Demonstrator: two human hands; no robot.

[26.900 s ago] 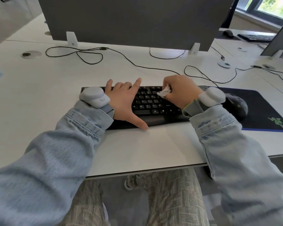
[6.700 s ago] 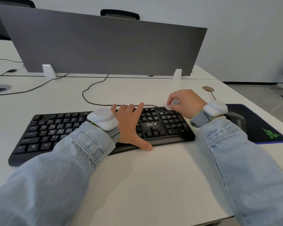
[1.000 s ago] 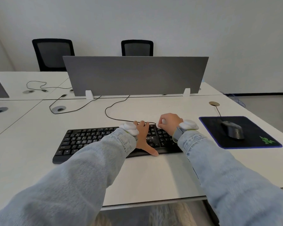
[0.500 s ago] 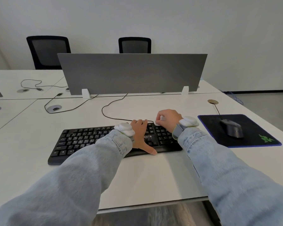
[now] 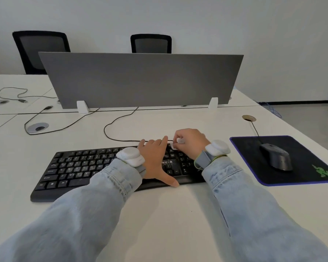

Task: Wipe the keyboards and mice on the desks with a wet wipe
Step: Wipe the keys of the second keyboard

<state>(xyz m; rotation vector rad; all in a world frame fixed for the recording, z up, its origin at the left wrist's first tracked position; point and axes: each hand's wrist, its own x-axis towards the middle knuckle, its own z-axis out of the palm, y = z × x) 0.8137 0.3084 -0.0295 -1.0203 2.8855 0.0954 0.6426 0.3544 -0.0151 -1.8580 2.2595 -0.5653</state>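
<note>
A black keyboard [image 5: 78, 168] lies on the white desk [image 5: 178, 214] in front of me. My left hand [image 5: 155, 159] rests flat on its right half, fingers spread, thumb at the front edge. My right hand [image 5: 191, 142] is closed on a small white wet wipe [image 5: 175, 145] and presses it on the keys at the keyboard's far right corner. A dark grey mouse [image 5: 276, 156] sits untouched on a black mouse pad [image 5: 301, 178] with a green logo, to the right of my right hand.
A grey divider panel [image 5: 142, 80] stands behind the keyboard. Black cables [image 5: 110, 127] loop across the desk to a cable grommet [image 5: 38, 127]. Two black chairs [image 5: 40, 48] stand beyond the panel. The desk's right edge drops to the floor [image 5: 314, 120].
My right hand with the wipe has shifted slightly toward the far right corner of the keyboard. My left hand stays flat on the keys. The view has moved closer.
</note>
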